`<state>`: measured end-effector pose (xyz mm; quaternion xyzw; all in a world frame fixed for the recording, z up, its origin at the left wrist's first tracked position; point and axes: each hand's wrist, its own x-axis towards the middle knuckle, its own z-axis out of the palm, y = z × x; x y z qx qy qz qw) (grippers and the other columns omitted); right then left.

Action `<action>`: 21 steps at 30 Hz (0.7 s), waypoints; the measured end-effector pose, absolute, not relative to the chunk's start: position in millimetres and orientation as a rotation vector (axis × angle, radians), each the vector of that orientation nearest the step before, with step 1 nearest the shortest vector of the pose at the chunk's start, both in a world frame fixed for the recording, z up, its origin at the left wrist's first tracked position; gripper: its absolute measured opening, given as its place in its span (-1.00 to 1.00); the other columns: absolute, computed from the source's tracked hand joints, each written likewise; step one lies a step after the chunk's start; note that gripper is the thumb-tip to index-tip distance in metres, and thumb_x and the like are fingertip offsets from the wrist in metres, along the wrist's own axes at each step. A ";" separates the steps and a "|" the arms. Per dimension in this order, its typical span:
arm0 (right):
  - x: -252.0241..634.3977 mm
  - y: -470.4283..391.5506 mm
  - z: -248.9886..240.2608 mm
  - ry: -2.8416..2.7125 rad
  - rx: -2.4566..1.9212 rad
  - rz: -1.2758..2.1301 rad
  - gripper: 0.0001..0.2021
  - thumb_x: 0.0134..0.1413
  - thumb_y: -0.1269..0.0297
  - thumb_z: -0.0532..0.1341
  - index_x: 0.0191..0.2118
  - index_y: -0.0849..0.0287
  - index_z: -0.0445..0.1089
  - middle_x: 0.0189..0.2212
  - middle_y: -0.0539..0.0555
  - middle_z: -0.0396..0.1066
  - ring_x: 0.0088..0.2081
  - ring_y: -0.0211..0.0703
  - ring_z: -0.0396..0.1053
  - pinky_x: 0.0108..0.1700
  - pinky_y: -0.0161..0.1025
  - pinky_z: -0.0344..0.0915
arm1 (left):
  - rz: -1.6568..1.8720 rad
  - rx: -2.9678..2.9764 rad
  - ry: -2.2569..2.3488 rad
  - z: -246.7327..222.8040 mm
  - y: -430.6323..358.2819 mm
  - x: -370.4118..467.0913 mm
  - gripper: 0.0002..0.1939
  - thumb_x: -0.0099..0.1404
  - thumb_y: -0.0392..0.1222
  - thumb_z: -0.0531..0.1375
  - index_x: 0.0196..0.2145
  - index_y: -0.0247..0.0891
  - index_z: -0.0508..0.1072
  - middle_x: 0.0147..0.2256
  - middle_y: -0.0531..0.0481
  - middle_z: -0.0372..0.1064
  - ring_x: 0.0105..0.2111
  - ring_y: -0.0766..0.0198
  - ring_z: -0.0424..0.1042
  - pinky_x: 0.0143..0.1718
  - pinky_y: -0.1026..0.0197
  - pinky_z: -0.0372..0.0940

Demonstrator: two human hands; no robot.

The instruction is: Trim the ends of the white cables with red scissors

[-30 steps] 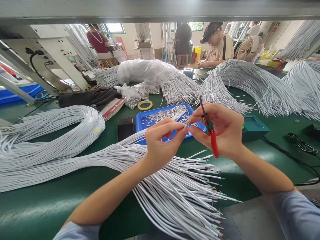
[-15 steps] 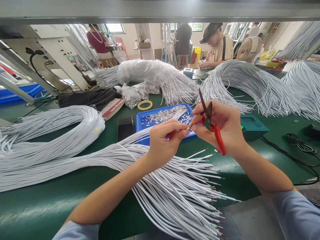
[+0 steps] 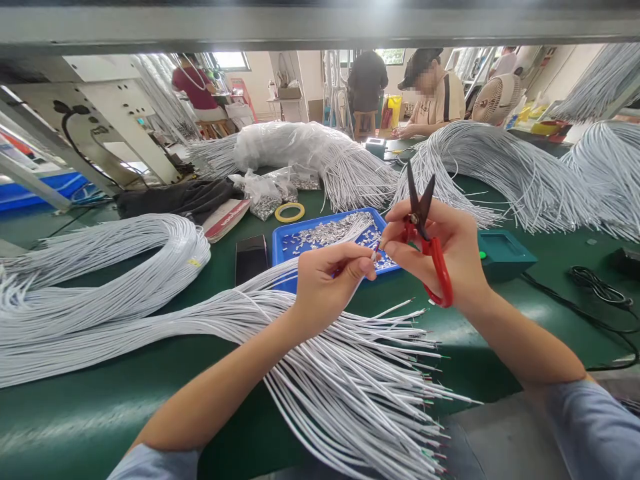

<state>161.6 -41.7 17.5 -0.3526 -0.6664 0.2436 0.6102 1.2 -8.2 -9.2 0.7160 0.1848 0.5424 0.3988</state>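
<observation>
Between thumb and forefinger, my left hand pinches a white cable close to its end. My right hand holds red-handled scissors, their dark blades pointing up and spread apart. Its thumb and forefinger also meet at the tip of that cable, where the thin inner wires are too small to make out clearly. Below my hands a bundle of white cables fans out, with coloured wire ends at the right. Behind my left hand lies a blue tray with many small metal connectors and some cable ends.
A phone and a roll of yellow tape lie by the tray. Coiled cables fill the left. A green box with a black cord stands right. More cable bundles lie behind; a person sits beyond them.
The scissors have turned in my right hand, and their blades are now spread wider. My fingers have shifted slightly at the cable tip; my left hand has barely moved.
</observation>
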 end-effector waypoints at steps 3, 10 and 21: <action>160.3 -44.2 18.2 -1.531 -0.816 0.541 -0.78 -0.04 0.50 0.24 -0.26 0.05 0.38 -0.49 -0.09 0.46 -0.41 -0.28 0.48 -0.36 -0.31 0.44 | 1.434 1.799 0.520 -7.5 -7.6 2.1 -0.78 0.18 -0.08 0.32 -0.49 -0.27 0.54 -0.60 0.04 0.40 -0.59 0.44 0.26 -0.59 0.35 0.18; 159.1 -47.6 20.3 -1.535 -0.840 0.477 -0.78 -0.06 0.50 0.29 -0.28 0.05 0.39 -0.42 -0.09 0.49 -0.41 -0.30 0.48 -0.34 -0.30 0.45 | 1.438 1.764 0.560 -7.7 -7.5 1.8 -0.80 0.14 -0.06 0.35 -0.47 -0.26 0.56 -0.60 0.05 0.35 -0.58 0.43 0.22 -0.61 0.33 0.12; 158.1 -49.6 19.7 -1.543 -0.882 0.478 -0.75 -0.14 0.54 0.30 -0.30 0.10 0.41 -0.49 -0.10 0.43 -0.47 -0.35 0.35 -0.46 -0.33 0.29 | 1.468 1.882 0.482 -11.3 -8.2 1.2 -0.86 0.18 -0.15 0.32 -0.45 -0.28 0.56 -0.61 0.07 0.30 -0.61 0.47 0.15 -0.63 0.35 0.05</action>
